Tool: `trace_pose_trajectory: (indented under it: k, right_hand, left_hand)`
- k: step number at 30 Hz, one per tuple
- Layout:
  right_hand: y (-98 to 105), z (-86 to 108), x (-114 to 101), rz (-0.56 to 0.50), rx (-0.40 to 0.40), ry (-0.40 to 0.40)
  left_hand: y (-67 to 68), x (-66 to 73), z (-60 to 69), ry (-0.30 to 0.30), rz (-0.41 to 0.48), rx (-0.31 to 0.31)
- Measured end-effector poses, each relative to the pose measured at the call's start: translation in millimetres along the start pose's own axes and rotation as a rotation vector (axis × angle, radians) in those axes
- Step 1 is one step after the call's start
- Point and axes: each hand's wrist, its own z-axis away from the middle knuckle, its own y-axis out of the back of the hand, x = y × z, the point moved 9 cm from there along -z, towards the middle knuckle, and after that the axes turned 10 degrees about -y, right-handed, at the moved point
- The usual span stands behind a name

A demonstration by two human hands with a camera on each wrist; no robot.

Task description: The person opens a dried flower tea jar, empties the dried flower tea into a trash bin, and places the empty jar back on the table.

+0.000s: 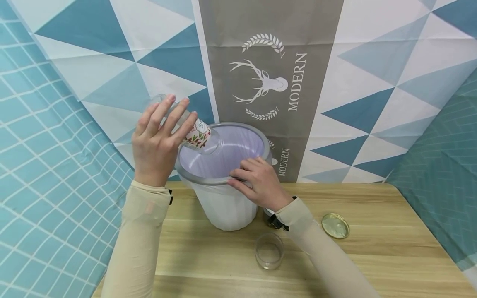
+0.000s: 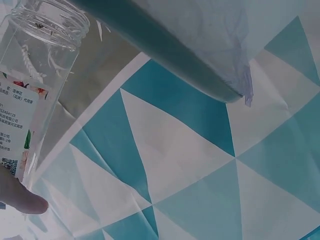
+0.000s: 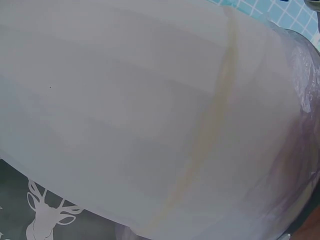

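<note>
With your left grip (image 1: 158, 140) clamped on the glass jar (image 1: 198, 134), tilted over the left rim of the bin (image 1: 227, 207) by the counter's (image 1: 387, 256) far edge, and your right grip (image 1: 261, 182) pinching the near rim, any slackening could let the jar drop inside.

Back wall (image 1: 372, 62): blue, pale blue and white triangles, creased like a hung sheet.
Grey band (image 1: 316, 20): runs down the back wall; white deer head (image 1: 277, 84) lying sideways, leaf sprigs (image 1: 263, 40), "MODERN" printed twice.
Left wall (image 1: 48, 186): light blue, white grid lines, wrinkled.
Right wall (image 1: 436, 165): darker teal, faint brick-like pattern, possibly herringbone, too dim to be sure.
Table (image 1: 391, 231): pale wood, streaky grain, rounded far right corner.
Light: bright, soft shadows on the wood.
</note>
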Motion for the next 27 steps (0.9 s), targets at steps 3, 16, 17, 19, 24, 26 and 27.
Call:
trace_pose_trajectory:
  k: [3,16,17,19,24,26,27]
  right_hand:
    - [0,0.3,0,-0.005,-0.012,-0.004]
    - [32,3.8,15,-0.276,0.095,-0.123]
    - [38,3.3,18,-0.302,0.115,-0.148]
    - [49,1.9,22,-0.361,0.146,-0.193]
    - [71,-2.7,22,-0.509,0.149,-0.228]
    - [78,-4.2,17,-0.552,0.130,-0.230]
    - [81,-4.9,14,-0.577,0.124,-0.230]
  left_hand:
    - [-1.0,-6.4,2.1,0.078,0.022,0.002]
    - [5.7,-20.7,25.3,0.368,0.152,-0.062]
    - [6.0,-18.4,26.7,0.371,0.164,-0.076]
    - [5.7,-12.5,29.7,0.378,0.203,-0.100]
    - [4.6,13.1,34.2,0.365,0.341,-0.127]
    - [4.6,25.4,33.8,0.356,0.402,-0.139]
    - [4.8,31.6,33.0,0.349,0.428,-0.147]
